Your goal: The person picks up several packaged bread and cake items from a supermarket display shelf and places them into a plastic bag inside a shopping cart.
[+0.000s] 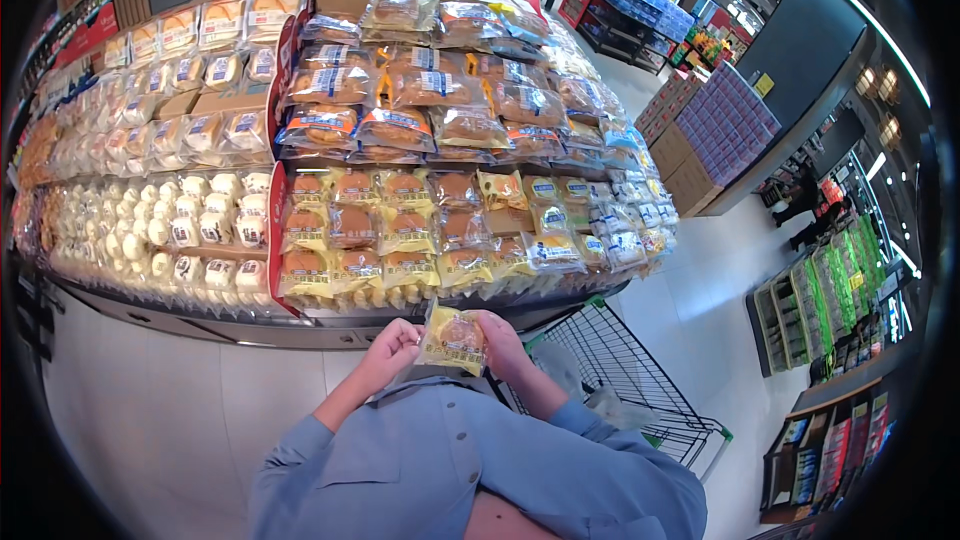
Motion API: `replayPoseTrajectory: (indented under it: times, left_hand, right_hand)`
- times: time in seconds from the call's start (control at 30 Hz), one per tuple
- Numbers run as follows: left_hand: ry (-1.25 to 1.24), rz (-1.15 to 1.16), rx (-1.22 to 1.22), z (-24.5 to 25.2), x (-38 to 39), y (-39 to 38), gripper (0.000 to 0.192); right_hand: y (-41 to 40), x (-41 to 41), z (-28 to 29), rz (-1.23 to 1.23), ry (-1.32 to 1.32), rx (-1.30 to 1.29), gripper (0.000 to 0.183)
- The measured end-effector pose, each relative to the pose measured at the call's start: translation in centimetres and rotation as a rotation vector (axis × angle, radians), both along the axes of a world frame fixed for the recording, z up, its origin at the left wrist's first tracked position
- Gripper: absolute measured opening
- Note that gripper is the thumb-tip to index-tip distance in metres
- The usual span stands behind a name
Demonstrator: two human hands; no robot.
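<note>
A sealed clear-and-yellow plastic packet with a round brown cake (454, 337) is held up in front of my body, its printed face towards me. My right hand (504, 343) grips its right side, thumb on the front. At the left edge, the curled fingers of my left hand (393, 352) pinch the wrapper. Just beyond my hands, similar packaged cakes (409, 229) lie in rows on the lower part of a stepped bakery display. Larger bagged breads (431, 86) are stacked above them.
A wire shopping cart (622, 367) with plastic bags (619, 409) stands close by my right arm. Left of a red divider (276, 236) sit packaged white buns (214, 225). Stacked cartons (724, 120) and a shelf of green packages (832, 289) are farther right. Several people are in the distance.
</note>
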State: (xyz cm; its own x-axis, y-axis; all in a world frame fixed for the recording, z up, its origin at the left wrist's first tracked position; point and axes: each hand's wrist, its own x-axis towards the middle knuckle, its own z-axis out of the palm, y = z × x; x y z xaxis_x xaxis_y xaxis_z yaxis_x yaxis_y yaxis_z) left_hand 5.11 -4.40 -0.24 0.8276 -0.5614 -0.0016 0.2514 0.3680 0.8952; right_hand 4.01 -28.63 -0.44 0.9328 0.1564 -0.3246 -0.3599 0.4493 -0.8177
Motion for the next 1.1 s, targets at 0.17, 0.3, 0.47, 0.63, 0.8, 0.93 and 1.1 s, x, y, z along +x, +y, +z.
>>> replayPoseTrajectory:
  times: [0.17, 0.3, 0.47, 0.63, 0.8, 0.93, 1.1]
  left_hand:
    - [0.157, 0.004, 0.128, 0.8, -0.2, 1.7, 0.025]
    - [0.216, -0.046, 0.104, -0.8, -0.1, 2.7, 0.029]
    - [0.425, -0.111, 0.025, 1.5, 0.1, 3.6, 0.034]
    - [0.436, 0.026, -0.023, 0.4, 0.3, 3.7, 0.033]
    - [0.412, 0.165, -0.190, 0.3, 1.2, 4.5, 0.034]
    - [0.408, 0.132, -0.228, 2.4, 1.5, 5.3, 0.033]
    - [0.081, 0.278, 0.011, 1.3, 2.1, 4.5, 0.038]
  right_hand:
    - [4.1, 1.0, 0.4, 0.050, -0.125, -0.429, 0.030]
    - [6.3, 1.7, 1.9, 0.188, -0.329, -0.947, 0.034]
    - [6.6, 1.9, 1.5, 0.082, -0.298, -0.835, 0.034]
    - [7.0, 1.1, 2.6, 0.034, -0.187, -0.557, 0.033]
    - [6.8, 0.0, 2.5, 0.270, -0.042, -0.435, 0.031]
    - [6.8, 0.6, 1.7, 0.275, -0.176, -0.510, 0.031]
    - [7.1, 1.3, 3.3, 0.144, 0.058, -0.446, 0.030]
